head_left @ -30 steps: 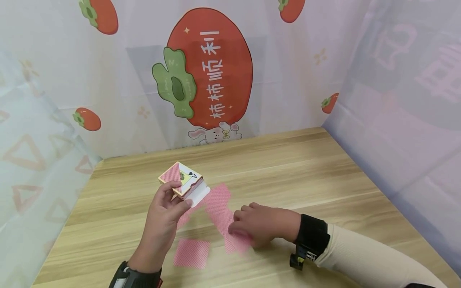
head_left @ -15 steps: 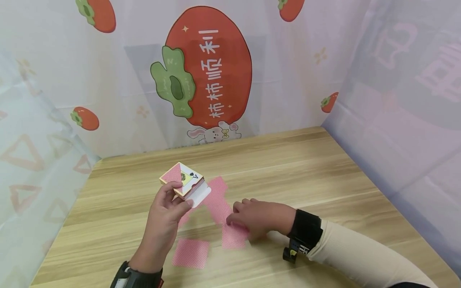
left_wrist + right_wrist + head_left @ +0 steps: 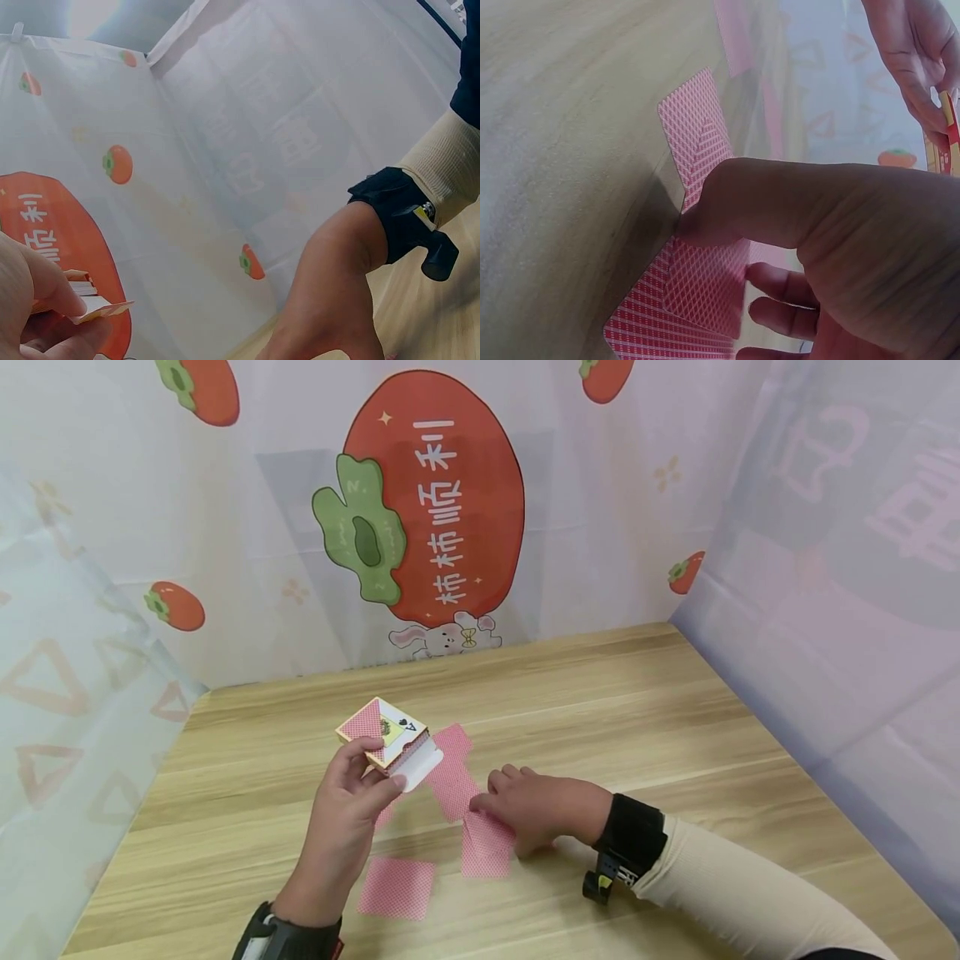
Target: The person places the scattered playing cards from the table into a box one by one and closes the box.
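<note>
Through the head camera I watch the left hand [image 3: 345,802] grasp a small rectangular card box with a red-checked corner, a white face and a pale yellow panel [image 3: 381,731], fingers on one side and thumb at the other, holding it tilted above the table. A smooth white flap [image 3: 418,767] juts from the open end, and my left wrist view shows thin stacked edges just inside. Over on the other side, the right hand [image 3: 543,806] is bent low on the tabletop, grasping at the flat red-and-white latticed playing cards [image 3: 453,785]: from the right wrist I see thumb and fingertips at opposite edges of one card (how firmly they press, I cannot tell). Those cards overlap at uneven angles, running from near the box's flap to the right hand, their corners rounded. A separate latticed card [image 3: 397,887] lies flat nearer the wearer, apart from them. The tabletop [image 3: 637,693] has streaky tan wood grain. Black straps [image 3: 633,831] wrap both wrists, the right one against a ribbed cream sleeve [image 3: 735,877]. Behind hangs a creased white cloth [image 3: 600,510] printed with a big, rounded orange-red persimmon [image 3: 480,510].
</note>
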Available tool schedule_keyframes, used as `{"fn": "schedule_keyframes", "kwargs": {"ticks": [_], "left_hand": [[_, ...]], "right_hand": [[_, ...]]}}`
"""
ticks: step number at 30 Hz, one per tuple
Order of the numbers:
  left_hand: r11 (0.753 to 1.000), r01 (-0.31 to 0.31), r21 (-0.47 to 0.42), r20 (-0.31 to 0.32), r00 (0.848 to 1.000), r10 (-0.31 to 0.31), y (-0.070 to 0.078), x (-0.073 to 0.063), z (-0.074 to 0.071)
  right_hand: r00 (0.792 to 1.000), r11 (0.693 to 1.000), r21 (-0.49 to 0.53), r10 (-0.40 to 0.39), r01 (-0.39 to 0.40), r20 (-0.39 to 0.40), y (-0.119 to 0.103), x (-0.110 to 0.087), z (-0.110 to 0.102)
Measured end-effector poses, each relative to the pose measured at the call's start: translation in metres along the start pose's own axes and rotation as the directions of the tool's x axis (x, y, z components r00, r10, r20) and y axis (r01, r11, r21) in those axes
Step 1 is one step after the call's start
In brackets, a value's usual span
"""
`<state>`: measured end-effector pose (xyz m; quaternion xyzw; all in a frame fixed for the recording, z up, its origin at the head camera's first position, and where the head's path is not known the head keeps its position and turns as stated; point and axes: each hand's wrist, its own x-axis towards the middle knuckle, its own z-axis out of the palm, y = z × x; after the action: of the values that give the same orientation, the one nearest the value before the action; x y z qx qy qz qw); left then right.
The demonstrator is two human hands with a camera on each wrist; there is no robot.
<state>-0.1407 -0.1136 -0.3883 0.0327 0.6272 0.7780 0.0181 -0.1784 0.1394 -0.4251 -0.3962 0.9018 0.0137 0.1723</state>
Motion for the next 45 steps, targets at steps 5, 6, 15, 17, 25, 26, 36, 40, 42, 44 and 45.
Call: {"fn": "schedule_keyframes", "kwargs": {"ticks": [5,6,15,17,25,26,36,40,42,44,45], "left_hand": [[1.0,0.005,0.003,-0.003,1.0,-0.004,-0.001,0.001,0.001],[1.0,0.004,0.003,-0.004,1.0,-0.004,-0.001,0.001,0.001],[1.0,-0.021,0.007,0.013,1.0,0.021,0.0,0.008,0.007],[1.0,-0.019,-0.004,0.016,1.0,0.019,-0.001,0.01,0.009],[1.0,-0.001,-0.012,0.014,1.0,0.002,-0.002,0.013,0.012],[1.0,-0.003,-0.009,0.011,1.0,0.004,-0.002,0.014,0.011],[1.0,-0.014,-0.008,0.018,1.0,0.014,0.0,0.015,0.01],[1.0,-0.006,-0.004,0.014,1.0,0.006,0.0,0.014,0.01],[1.0,-0.004,0.001,0.008,1.0,0.004,0.0,0.013,0.009],[1.0,-0.007,0.011,0.0,1.0,0.007,0.0,0.013,0.008],[1.0,-0.008,0.013,-0.003,1.0,0.008,0.0,0.012,0.008]], "right_hand": [[1.0,1.0,0.01,0.021,-0.021,-0.024,0.001,0.0,0.003],[0.999,1.0,0.009,0.019,-0.019,-0.03,0.001,0.0,0.004],[0.997,1.0,-0.021,-0.013,0.011,-0.082,-0.001,0.0,0.008],[0.996,1.0,-0.017,-0.019,0.018,-0.089,-0.003,0.002,0.008],[0.996,0.999,-0.029,-0.027,0.025,-0.086,-0.007,0.004,0.011],[0.996,0.999,-0.029,-0.028,0.025,-0.084,-0.008,0.004,0.011],[1.0,0.999,-0.053,-0.006,0.005,-0.013,-0.017,-0.009,0.009],[1.0,0.993,-0.117,0.001,-0.001,-0.006,-0.021,-0.017,0.009],[1.0,0.989,-0.145,0.009,-0.01,-0.006,-0.022,-0.021,0.008],[1.0,0.987,-0.158,0.018,-0.02,-0.011,-0.023,-0.024,0.004],[1.0,0.987,-0.16,0.022,-0.025,-0.017,-0.023,-0.026,0.002]]}}
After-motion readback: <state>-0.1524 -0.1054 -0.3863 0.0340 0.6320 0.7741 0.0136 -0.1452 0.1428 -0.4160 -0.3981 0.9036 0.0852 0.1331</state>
